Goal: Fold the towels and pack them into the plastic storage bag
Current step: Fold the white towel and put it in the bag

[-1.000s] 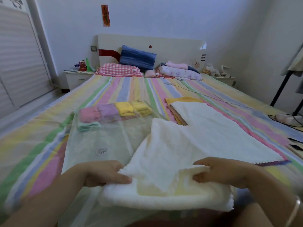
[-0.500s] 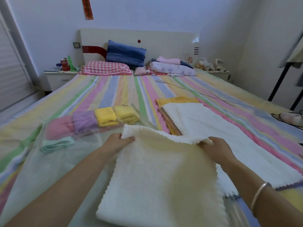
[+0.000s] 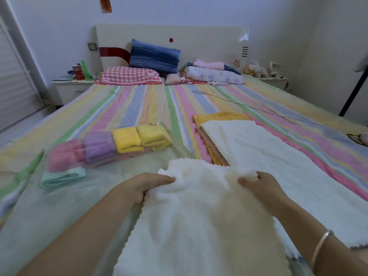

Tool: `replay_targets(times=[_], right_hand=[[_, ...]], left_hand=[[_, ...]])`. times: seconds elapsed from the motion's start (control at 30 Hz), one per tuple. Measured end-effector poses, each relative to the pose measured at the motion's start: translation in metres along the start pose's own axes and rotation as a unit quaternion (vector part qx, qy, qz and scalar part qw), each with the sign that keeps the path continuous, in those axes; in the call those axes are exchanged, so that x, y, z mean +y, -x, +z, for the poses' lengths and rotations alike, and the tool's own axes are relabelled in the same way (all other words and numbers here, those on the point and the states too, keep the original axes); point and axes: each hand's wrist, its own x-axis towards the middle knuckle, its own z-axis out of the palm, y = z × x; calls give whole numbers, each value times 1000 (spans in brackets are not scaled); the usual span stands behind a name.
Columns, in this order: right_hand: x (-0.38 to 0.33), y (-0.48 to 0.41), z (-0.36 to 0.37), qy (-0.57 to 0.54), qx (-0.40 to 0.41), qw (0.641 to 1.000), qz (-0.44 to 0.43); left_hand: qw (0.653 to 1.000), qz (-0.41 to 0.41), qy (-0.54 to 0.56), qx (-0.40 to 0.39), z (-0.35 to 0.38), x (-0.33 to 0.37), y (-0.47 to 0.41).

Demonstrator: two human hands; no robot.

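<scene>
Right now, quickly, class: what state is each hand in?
Left hand: closed, gripping the white towel at its far left corner.
Right hand: closed, gripping the same towel's far right corner.

white towel [image 3: 201, 220] bunched, folded towels [image 3: 127, 139] in bag [image 3: 59, 196]

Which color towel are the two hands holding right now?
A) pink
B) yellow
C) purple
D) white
D: the left hand and the right hand both grip the far edge of the white towel, while the yellow towels lie folded inside the plastic storage bag.
</scene>
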Motion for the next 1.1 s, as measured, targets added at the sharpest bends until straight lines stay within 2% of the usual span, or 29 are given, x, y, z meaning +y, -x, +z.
replay_targets(times=[0.07, 0.13, 0.27, 0.47, 0.53, 0.63, 0.8, 0.87, 0.97, 1.03, 1.1], right_hand=[[-7, 6, 6, 20, 5, 999, -27], [-16, 10, 14, 32, 9, 998, -57], [-42, 15, 40, 28, -15, 993, -110], [-72, 21, 105, 65, -122, 982, -125], [-78, 24, 122, 71, -147, 978, -131], [-84, 22, 140, 84, -154, 973, -147], [-88, 11, 150, 4, -84, 981, -176], [-86, 5, 151, 8, -71, 984, -161], [-79, -7, 158, 35, -86, 992, -88], [-75, -14, 161, 40, -110, 991, -57], [-76, -19, 163, 39, -127, 990, -56]], left_hand=[[994, 67, -5, 83, -3, -8, 14], [987, 109, 24, 118, -10, -16, 35], [980, 134, 89, 113, -41, -37, 87], [964, 123, 204, 118, -90, -79, 141], [963, 156, 183, 122, -102, -92, 143], [953, 198, 138, 180, -114, -107, 135], [912, 277, 80, 292, -125, -107, 114], [914, 260, 0, 313, -133, -108, 100], [936, 174, -51, 301, -150, -114, 77], [930, 146, -99, 323, -159, -114, 65], [914, 164, -142, 342, -159, -107, 60]])
